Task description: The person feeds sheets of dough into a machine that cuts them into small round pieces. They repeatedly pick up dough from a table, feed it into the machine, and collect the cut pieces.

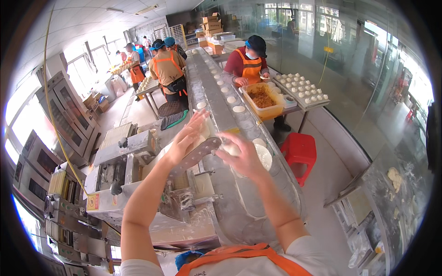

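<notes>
My left hand (188,138) is raised over the outlet end of a dough-sheeting machine (121,186), fingers stretched out and blurred. Beneath it, pale dough (204,132) shows beside a perforated metal side plate (197,157). My right hand (240,153) is at the right end of that plate, fingers curved. A whitish lump of dough (230,149) shows between its thumb and fingers; blur hides whether they grip it. Just right of this hand, a round container of white flour (264,157) stands on the steel conveyor table (248,196).
Dough rounds (239,109) line the conveyor. Across it, a masked co-worker (250,63) handles dough beside a tub of filling (262,98) and a tray of shaped buns (300,86). A red stool (299,151) stands at right. Other workers (167,69) are at far left, near ovens (67,114).
</notes>
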`<action>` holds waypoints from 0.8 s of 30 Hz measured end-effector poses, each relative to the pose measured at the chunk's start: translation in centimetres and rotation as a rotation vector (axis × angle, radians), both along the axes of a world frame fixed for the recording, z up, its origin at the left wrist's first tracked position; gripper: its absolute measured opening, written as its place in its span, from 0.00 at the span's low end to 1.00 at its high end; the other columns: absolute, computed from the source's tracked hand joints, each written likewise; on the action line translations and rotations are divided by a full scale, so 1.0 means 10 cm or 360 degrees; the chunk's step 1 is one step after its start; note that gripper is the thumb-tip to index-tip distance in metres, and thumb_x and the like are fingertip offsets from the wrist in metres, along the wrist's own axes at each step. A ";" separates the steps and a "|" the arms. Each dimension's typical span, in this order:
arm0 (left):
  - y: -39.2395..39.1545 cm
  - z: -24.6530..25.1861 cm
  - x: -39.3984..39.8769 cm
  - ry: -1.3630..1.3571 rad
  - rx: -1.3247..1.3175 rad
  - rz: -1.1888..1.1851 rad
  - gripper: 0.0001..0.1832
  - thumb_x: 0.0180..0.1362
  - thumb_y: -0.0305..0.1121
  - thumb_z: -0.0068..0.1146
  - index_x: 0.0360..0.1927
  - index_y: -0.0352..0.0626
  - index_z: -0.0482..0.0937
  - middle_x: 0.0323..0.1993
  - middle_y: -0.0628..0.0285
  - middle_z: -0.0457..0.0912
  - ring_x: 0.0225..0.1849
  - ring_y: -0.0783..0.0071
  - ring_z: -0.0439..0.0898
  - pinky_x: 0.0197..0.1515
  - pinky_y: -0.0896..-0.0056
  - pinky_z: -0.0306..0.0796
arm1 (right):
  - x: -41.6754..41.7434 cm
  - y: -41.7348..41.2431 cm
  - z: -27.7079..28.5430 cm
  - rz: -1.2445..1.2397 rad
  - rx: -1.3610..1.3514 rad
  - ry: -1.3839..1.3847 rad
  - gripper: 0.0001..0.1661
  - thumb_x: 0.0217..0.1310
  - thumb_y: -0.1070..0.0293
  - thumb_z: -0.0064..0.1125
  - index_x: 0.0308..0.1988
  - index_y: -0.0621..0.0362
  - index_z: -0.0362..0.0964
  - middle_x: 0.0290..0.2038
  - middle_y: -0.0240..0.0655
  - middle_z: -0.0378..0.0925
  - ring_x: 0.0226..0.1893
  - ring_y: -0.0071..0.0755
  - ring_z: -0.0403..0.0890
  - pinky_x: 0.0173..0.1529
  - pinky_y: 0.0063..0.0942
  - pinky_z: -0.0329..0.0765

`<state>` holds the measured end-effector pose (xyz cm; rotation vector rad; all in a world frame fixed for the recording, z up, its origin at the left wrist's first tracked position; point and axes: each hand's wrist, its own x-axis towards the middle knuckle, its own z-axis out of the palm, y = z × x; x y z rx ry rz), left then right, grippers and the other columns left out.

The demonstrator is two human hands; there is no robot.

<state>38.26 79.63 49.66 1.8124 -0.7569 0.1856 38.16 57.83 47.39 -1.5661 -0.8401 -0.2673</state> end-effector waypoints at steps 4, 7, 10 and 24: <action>-0.12 0.01 0.06 -0.0164 0.0802 0.0409 0.23 0.63 0.45 0.36 0.60 0.51 0.64 0.69 0.69 0.46 0.70 0.65 0.39 0.65 0.45 0.32 | 0.20 0.16 0.35 -0.0380 -0.0510 -0.0569 0.18 0.50 0.61 0.59 0.41 0.57 0.70 0.33 0.41 0.75 0.31 0.44 0.77 0.35 0.35 0.75; -0.06 0.06 -0.15 -0.0049 0.0975 0.0613 0.22 0.63 0.45 0.37 0.60 0.55 0.64 0.68 0.69 0.46 0.70 0.66 0.41 0.65 0.41 0.35 | 0.12 0.28 0.43 -0.0443 -0.0705 -0.0632 0.13 0.51 0.63 0.56 0.36 0.60 0.72 0.32 0.42 0.75 0.31 0.47 0.78 0.35 0.39 0.74; 0.28 -0.20 0.08 -0.0058 0.0709 0.0356 0.26 0.61 0.42 0.43 0.63 0.50 0.59 0.67 0.63 0.51 0.69 0.68 0.47 0.66 0.50 0.41 | 0.16 0.45 0.45 -0.0547 -0.0831 -0.0801 0.08 0.48 0.65 0.54 0.31 0.55 0.73 0.30 0.37 0.73 0.32 0.43 0.77 0.35 0.37 0.74; 0.98 -0.07 -0.15 -0.0118 0.0135 0.0832 0.22 0.52 0.34 0.56 0.52 0.41 0.72 0.48 0.60 0.76 0.48 0.73 0.74 0.52 0.74 0.65 | 0.08 1.11 0.80 -0.0195 -0.2006 -0.0841 0.18 0.44 0.56 0.61 0.33 0.57 0.76 0.33 0.43 0.79 0.36 0.45 0.80 0.40 0.38 0.76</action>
